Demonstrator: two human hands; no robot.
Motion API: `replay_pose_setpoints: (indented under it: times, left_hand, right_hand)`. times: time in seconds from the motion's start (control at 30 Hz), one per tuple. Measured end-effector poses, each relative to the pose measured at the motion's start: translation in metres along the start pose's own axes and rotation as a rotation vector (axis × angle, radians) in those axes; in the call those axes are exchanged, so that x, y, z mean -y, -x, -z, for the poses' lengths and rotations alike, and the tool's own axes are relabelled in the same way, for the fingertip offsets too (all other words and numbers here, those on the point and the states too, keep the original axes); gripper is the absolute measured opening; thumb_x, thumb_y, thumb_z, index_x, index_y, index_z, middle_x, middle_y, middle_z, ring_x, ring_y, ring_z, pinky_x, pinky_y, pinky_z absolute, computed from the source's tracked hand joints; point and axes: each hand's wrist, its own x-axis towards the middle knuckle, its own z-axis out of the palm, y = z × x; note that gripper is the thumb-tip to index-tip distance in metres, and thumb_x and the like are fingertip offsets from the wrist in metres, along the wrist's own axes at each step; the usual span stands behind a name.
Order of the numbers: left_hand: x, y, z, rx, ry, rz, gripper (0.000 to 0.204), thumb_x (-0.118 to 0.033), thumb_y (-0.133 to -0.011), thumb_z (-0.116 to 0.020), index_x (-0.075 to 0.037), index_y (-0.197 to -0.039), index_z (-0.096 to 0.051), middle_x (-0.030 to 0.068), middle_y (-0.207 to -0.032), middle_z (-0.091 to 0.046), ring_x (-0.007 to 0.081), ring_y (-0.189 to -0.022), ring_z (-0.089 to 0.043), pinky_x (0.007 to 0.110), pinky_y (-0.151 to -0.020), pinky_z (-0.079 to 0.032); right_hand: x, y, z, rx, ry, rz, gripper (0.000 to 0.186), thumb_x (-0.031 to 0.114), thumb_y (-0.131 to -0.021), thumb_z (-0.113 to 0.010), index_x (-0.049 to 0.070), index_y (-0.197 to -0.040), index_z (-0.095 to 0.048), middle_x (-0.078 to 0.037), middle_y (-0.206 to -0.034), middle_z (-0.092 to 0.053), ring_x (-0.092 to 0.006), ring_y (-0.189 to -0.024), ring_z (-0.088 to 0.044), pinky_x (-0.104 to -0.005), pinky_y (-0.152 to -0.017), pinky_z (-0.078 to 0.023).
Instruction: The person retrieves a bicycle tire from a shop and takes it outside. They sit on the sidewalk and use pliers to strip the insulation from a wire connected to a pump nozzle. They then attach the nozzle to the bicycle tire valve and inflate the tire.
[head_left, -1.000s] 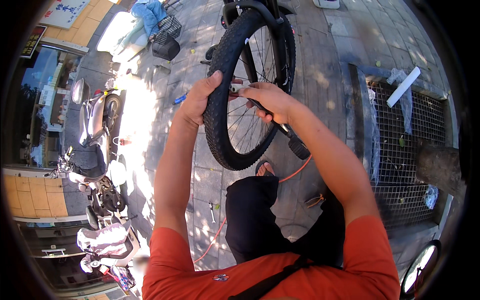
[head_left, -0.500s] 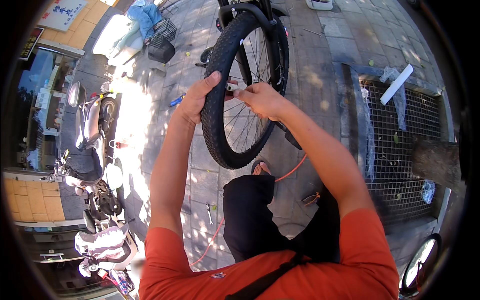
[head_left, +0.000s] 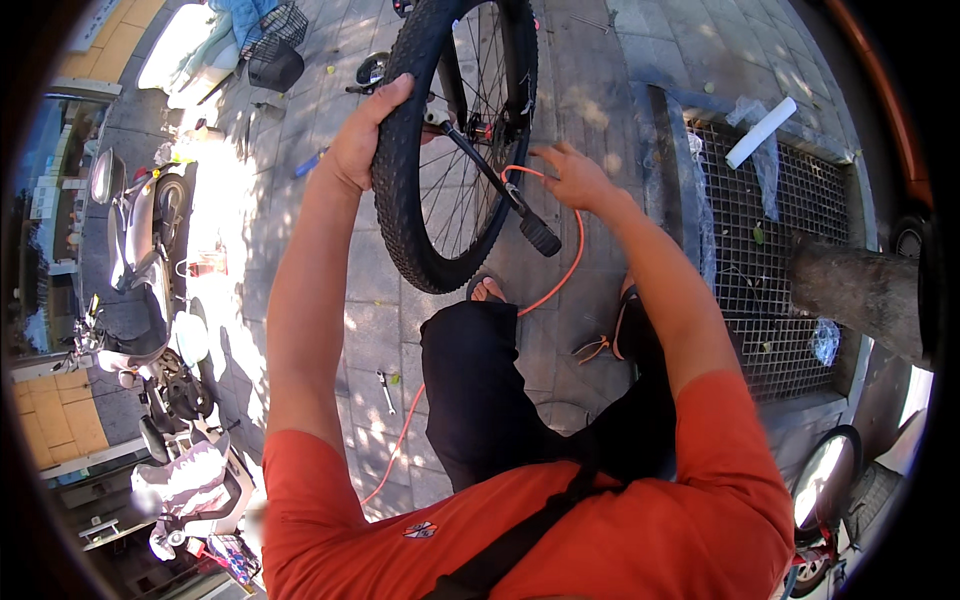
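Note:
At the upper middle stands the bicycle wheel with its black knobbly tyre (head_left: 398, 150). My left hand (head_left: 368, 135) is wrapped round the tyre's left side, thumb on the tread, fingertips partly hidden behind it. Beside those fingertips, inside the rim, is a pale air chuck (head_left: 437, 118). A dark stem runs from it across the spokes to a ribbed black piece (head_left: 540, 235). An orange air hose (head_left: 578, 255) loops close by that piece. Right of the wheel, my right hand (head_left: 580, 180) is open, its fingers stretched toward the hose; I see nothing held.
A spanner (head_left: 386, 392) and orange-handled pliers (head_left: 592, 349) lie on the paving. To the right, a metal grating (head_left: 760, 260) surrounds a tree trunk (head_left: 855, 300), with a white roll (head_left: 762, 132) on it. Parked scooters (head_left: 140, 260) line the left side.
My right hand has left the chuck and moved right, off the wheel. My left hand stays on the tyre. The dark stem and ribbed piece now show across the spokes, with the hose looped higher.

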Motion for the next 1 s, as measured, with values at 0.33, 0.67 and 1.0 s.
replay_pose_setpoints:
  times: [0.33,0.67,1.0]
  left_hand:
    - [0.006,0.008,0.009,-0.025,0.045,0.015,0.061,-0.048,-0.100,-0.065,0.008,-0.124,-0.061,0.0252,-0.110,-0.070,0.0379,-0.103,-0.074,0.040,-0.096,-0.060]
    - [-0.009,0.016,-0.010,0.059,-0.017,0.002,0.059,-0.057,-0.090,-0.073,-0.001,-0.109,-0.067,0.0099,-0.088,-0.068,0.0166,-0.073,-0.071,0.029,-0.065,-0.062]
    - [-0.008,0.026,-0.019,0.002,-0.076,0.010,0.065,-0.066,-0.087,-0.071,-0.006,-0.112,-0.069,0.0091,-0.091,-0.069,0.0162,-0.075,-0.071,0.024,-0.059,-0.055]
  right_hand:
    - [0.033,0.054,-0.097,0.001,0.017,0.309,0.081,0.017,-0.078,-0.082,0.021,-0.151,-0.047,-0.016,-0.152,-0.049,-0.0380,-0.139,-0.048,-0.0499,-0.111,-0.042]
    - [0.134,0.185,-0.018,0.447,-0.701,-0.091,0.064,0.012,-0.094,-0.067,0.003,-0.151,-0.038,-0.015,-0.120,-0.066,-0.0266,-0.114,-0.068,-0.0372,-0.099,-0.051]
    - [0.132,0.188,0.081,0.092,-1.533,-0.585,0.031,0.025,-0.100,-0.064,0.000,-0.120,-0.061,-0.009,-0.093,-0.064,-0.0156,-0.059,-0.056,-0.0274,-0.043,-0.039]
